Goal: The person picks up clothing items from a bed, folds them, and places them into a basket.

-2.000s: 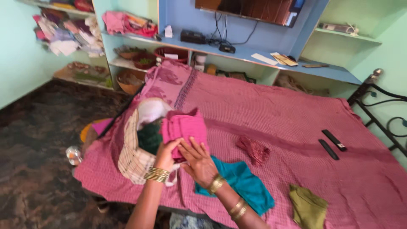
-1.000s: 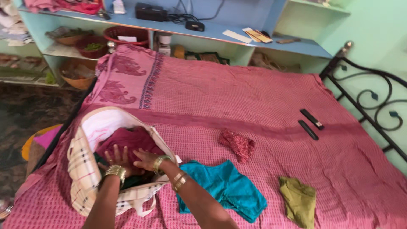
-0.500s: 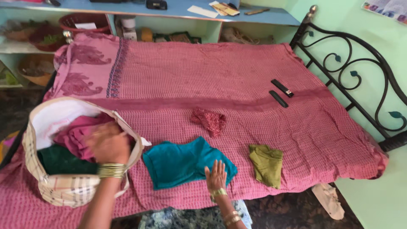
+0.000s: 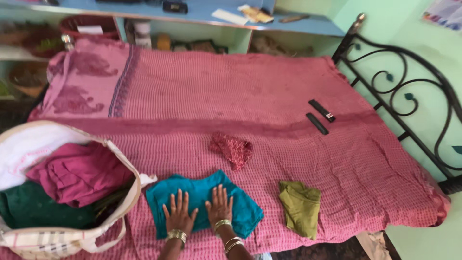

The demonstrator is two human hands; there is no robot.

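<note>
A single head-worn view looks steeply down from the near edge across the bed (image 4: 269, 86).

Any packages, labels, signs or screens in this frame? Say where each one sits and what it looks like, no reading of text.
Poster: on the green wall, top right corner, pale, cut off by the frame edge.
White card: in the dark red basket on the shelf, top left, small rectangle.
White paper slip: flat on the blue shelf, long rectangle.
Small white container: in the shelf beneath, blurred.
No screen visible.
</note>
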